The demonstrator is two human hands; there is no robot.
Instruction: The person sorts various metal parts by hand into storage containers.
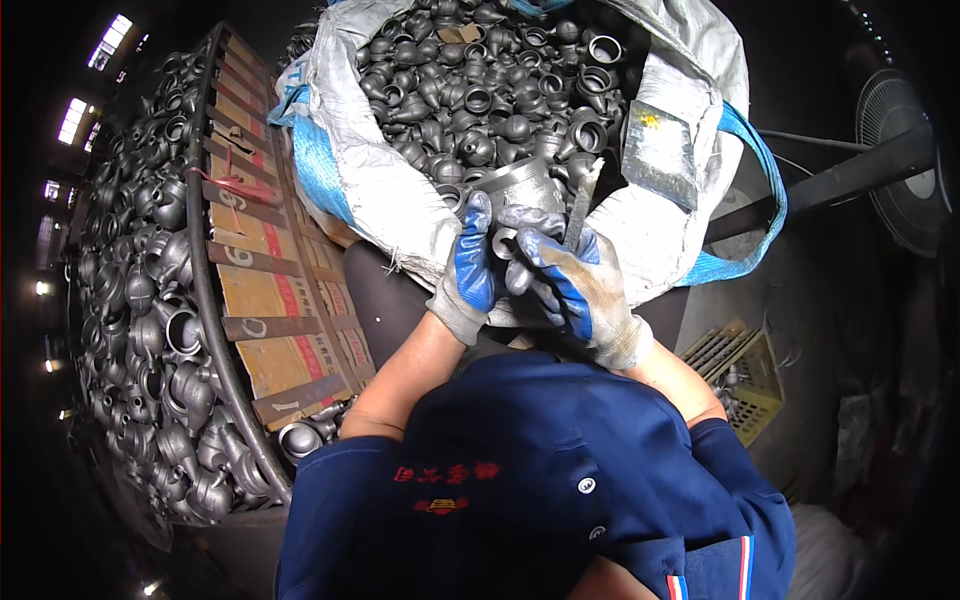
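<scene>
Both hands wear grey-and-blue coated work gloves and meet in front of an open white bulk bag (390,165). My left hand (470,272) is closed around the left side of a grey metal casting (504,243), whose small round opening faces me. A wider cylindrical part (520,186) shows just beyond the fingers; I cannot tell whether it belongs to the same casting. In my right hand (588,288) a flat file (581,208) sticks up and away from me, its tip pale. The right fingers also lie against the casting's right side.
Several grey castings (480,100) fill the bag, which has blue straps (745,200). To the left, a metal-framed crate (265,260) lined with cardboard holds more castings (150,300). A yellow plastic basket (755,385) and a fan (900,150) stand to the right.
</scene>
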